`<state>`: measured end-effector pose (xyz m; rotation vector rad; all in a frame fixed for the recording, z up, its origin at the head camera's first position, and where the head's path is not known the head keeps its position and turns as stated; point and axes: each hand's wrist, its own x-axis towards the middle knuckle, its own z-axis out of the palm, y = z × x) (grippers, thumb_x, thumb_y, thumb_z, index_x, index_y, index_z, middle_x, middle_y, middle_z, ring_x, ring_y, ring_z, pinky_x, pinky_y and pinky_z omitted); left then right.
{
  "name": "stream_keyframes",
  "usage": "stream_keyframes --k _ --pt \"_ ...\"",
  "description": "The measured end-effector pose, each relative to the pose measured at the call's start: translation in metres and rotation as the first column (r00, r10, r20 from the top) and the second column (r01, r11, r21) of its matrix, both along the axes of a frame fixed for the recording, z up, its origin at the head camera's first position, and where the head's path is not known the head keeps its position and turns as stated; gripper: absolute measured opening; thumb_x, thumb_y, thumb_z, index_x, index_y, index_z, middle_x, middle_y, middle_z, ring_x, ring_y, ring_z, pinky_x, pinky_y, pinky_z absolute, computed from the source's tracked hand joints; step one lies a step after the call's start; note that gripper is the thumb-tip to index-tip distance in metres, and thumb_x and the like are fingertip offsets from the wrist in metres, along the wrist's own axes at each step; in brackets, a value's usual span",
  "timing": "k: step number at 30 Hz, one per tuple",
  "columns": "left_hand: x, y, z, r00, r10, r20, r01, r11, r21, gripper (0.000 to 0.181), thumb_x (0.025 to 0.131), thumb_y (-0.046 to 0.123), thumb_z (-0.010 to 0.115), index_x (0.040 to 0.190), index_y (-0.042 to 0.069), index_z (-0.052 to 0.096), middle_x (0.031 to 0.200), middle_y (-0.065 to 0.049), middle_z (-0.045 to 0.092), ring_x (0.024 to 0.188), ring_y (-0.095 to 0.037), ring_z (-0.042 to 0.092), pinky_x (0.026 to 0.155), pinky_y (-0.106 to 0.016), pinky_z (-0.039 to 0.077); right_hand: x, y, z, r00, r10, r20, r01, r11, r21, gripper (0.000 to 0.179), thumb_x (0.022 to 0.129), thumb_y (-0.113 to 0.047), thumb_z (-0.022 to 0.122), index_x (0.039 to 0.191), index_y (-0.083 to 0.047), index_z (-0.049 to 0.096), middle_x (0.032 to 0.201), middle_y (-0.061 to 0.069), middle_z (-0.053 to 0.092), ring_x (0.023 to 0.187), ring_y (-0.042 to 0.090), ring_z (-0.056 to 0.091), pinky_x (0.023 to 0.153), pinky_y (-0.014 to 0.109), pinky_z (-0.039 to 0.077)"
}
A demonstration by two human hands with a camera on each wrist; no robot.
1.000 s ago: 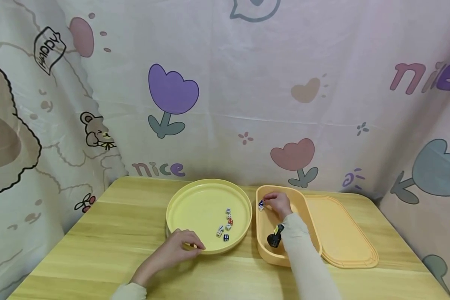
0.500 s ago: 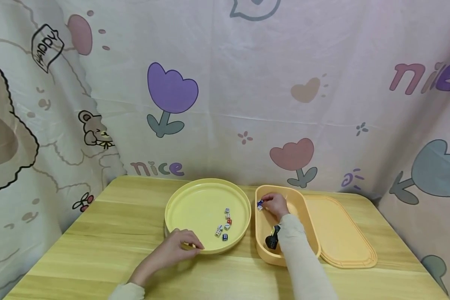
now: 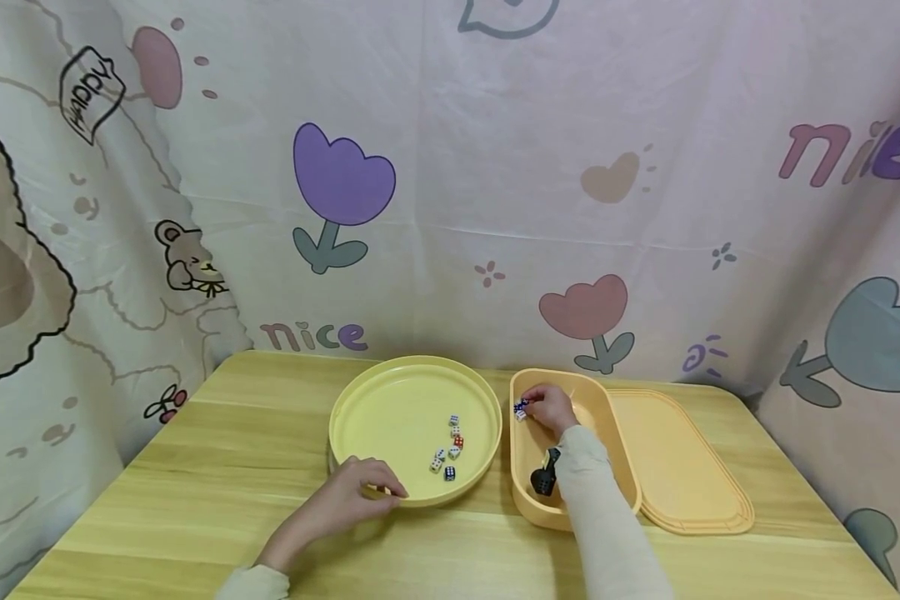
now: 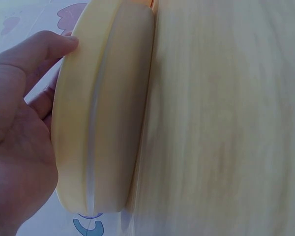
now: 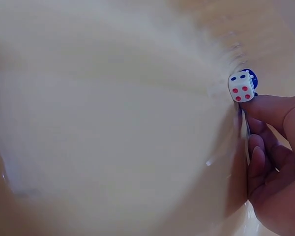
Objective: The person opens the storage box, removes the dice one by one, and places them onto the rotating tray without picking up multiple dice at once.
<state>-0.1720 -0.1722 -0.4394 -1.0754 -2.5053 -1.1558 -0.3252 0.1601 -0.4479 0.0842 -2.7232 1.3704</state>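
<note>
In the head view my left hand holds the near rim of a round yellow tray. The left wrist view shows a fingertip against the tray's outer wall, other fingers behind the rim. My right hand reaches into an orange box, pinching a blue die at its far left wall. A white die sits just below it. In the right wrist view the white die, with red and blue pips, partly hides the blue die; my thumb is right beneath.
Several white dice, a red die and a dark blue die lie on the tray's right side. A black object with a yellow patch lies in the box. An orange lid rests right of the box on the wooden table.
My right hand has shifted slightly within the box, and more blue shows beside its fingertips than a second ago. The left hand stays at the tray rim.
</note>
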Motion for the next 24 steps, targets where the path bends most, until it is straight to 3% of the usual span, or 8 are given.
stream_keyframes --k 7,13,18,24 --pt "0.0 0.0 0.001 1.0 -0.015 0.004 0.015 1.0 0.009 0.006 0.083 0.019 0.066 0.086 0.023 0.069 0.085 0.014 0.063 0.079 -0.002 0.054 0.073 -0.03 0.029 0.0 0.003 0.006 0.998 0.021 0.053 -0.021 1.0 0.0 0.013 0.071 0.007 0.066 0.084 0.005 0.067 0.078 0.008 0.061 0.072 0.02 0.052 0.063 0.027 0.042" --pt "0.001 0.001 0.001 1.0 -0.002 0.013 0.002 1.0 0.001 0.007 0.081 0.018 0.067 0.086 0.024 0.069 0.084 0.015 0.062 0.08 -0.002 0.053 0.074 -0.03 0.029 0.004 0.012 0.019 0.998 0.059 0.006 -0.059 0.997 0.055 0.01 0.074 -0.001 0.068 0.084 0.003 0.069 0.08 0.007 0.065 0.075 0.018 0.054 0.07 0.029 0.041" --pt "0.001 0.0 0.001 1.0 0.006 0.015 -0.005 1.0 -0.005 0.007 0.082 0.019 0.067 0.086 0.024 0.069 0.085 0.018 0.062 0.08 -0.002 0.053 0.075 -0.031 0.029 0.009 0.015 0.032 0.995 0.092 -0.041 -0.089 0.994 0.07 0.011 0.075 0.0 0.068 0.085 0.004 0.068 0.078 0.008 0.065 0.071 0.015 0.055 0.065 0.028 0.043" --pt "0.002 0.0 0.001 1.0 -0.003 0.011 0.003 1.0 0.0 0.009 0.081 0.017 0.068 0.086 0.024 0.069 0.085 0.019 0.061 0.079 -0.002 0.054 0.075 -0.031 0.029 0.016 0.016 0.041 0.993 0.113 -0.015 -0.112 0.992 0.051 0.015 0.076 -0.001 0.068 0.09 0.005 0.068 0.082 0.009 0.065 0.074 0.017 0.057 0.067 0.029 0.046"
